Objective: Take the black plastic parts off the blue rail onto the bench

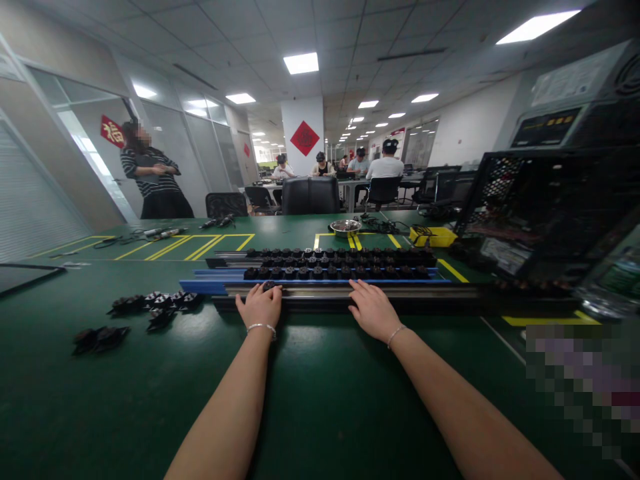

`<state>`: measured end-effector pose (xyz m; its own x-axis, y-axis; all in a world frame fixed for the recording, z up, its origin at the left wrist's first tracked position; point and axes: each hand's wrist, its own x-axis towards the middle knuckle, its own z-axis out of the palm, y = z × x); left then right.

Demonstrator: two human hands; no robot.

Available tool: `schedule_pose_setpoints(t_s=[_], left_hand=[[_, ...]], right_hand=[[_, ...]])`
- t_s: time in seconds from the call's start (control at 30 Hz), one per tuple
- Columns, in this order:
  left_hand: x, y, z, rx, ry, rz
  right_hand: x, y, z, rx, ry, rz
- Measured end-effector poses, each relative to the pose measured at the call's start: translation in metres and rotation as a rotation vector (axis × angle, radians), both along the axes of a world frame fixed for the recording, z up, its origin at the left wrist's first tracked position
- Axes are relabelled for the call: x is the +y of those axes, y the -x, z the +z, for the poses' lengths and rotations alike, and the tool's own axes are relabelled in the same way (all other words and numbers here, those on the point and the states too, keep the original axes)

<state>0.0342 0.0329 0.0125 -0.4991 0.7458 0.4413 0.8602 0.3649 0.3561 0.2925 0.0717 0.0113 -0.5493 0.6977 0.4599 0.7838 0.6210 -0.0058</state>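
Across the green table lies a long black rail point(315, 304) with a metallic groove. My left hand point(260, 307) rests on its left part, and a small black piece point(271, 285) shows at the fingertips; whether the fingers grip it is unclear. Farther right, my right hand point(374, 309) lies on the same rail with its fingers spread and nothing in them. Just behind, a blue rail point(203, 287) runs parallel, with several black parts point(317, 272) lined up in a row. Another such row of parts stands behind that one.
Loose black parts point(160, 319) lie at the left. A metal bowl point(345, 227), cables and a yellow box point(433, 236) are at the back. An open computer case point(540, 220) stands at the right. A person point(150, 170) stands beyond the table; several people sit farther off.
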Motion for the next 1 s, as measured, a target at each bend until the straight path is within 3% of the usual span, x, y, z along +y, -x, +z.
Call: schedule_pose_setpoints(t_s=[0.3,1.0], left_hand=[[0.0043,0.0049,-0.0075,-0.012,-0.053,0.03],[0.0027,0.0089,-0.0046,-0.049,-0.089,0.114]], right_hand=[[0.0006,-0.0003,-0.0014,0.01,0.003,-0.001],[0.0012,0.0001,-0.0011,0.009,0.012,0.001]])
